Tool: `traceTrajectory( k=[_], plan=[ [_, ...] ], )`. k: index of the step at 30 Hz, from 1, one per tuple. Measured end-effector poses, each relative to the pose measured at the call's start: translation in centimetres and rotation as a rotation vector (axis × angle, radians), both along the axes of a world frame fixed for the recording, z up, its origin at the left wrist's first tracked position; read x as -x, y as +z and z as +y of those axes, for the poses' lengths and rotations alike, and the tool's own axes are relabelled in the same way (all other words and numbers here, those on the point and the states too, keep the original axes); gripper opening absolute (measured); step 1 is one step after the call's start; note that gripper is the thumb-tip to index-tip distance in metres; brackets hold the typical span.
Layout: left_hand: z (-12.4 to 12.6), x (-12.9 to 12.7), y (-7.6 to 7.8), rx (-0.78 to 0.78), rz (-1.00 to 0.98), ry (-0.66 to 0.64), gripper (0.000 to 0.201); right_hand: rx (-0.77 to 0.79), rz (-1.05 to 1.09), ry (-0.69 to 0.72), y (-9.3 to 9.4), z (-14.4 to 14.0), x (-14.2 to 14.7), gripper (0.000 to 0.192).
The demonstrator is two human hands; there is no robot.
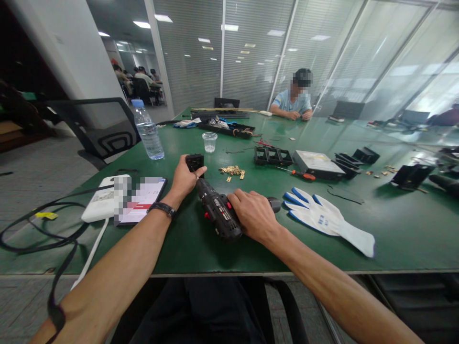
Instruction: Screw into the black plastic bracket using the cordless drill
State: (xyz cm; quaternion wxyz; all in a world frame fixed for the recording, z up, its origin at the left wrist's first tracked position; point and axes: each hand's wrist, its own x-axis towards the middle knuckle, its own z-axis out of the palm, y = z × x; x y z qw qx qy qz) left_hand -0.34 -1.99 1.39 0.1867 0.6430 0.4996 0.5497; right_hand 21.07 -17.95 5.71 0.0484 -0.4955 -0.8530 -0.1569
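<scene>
My right hand (pixel 253 214) is wrapped round the grip of a black cordless drill (pixel 219 212) with red buttons, lying nearly level just above the green table. Its chuck end points away from me, up to a small black plastic frame (pixel 195 163). Around the left side of that frame my left hand (pixel 184 177) is closed, thumb over its near edge. Whether the bit touches the frame is hidden by the thumb and chuck. Beyond the drill lies a loose pile of small brass-coloured plates (pixel 234 170). A white glove with blue fingertips (pixel 317 212) rests right of my right hand.
A water bottle (pixel 148 134), a clear plastic cup (pixel 210 142), a phone (pixel 143 200) and a white power bank (pixel 103 198) are to the left. Rightward lie black frames (pixel 273 155), an orange screwdriver (pixel 303 175) and a silver box (pixel 317 165). A person (pixel 293 98) sits across the table.
</scene>
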Motion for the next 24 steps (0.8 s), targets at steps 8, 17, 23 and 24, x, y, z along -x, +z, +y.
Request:
traceTrajectory(
  k=[8, 17, 23, 24],
  plan=[
    [-0.18, -0.09, 0.17, -0.003, -0.012, -0.003, 0.052, -0.011, 0.005, 0.006, 0.01, -0.02, -0.08, 0.017],
    [-0.05, 0.01, 0.0, -0.005, 0.012, 0.004, 0.053, 0.003, -0.008, -0.006, -0.02, 0.02, 0.0, 0.017],
    [0.07, 0.0, -0.17, -0.022, 0.014, 0.007, 0.053, 0.005, 0.006, -0.006, 0.12, -0.01, -0.04, 0.023],
    [0.05, 0.0, -0.14, -0.023, 0.017, 0.008, 0.052, 0.003, 0.006, -0.005, 0.08, 0.01, -0.04, 0.022]
  ],
)
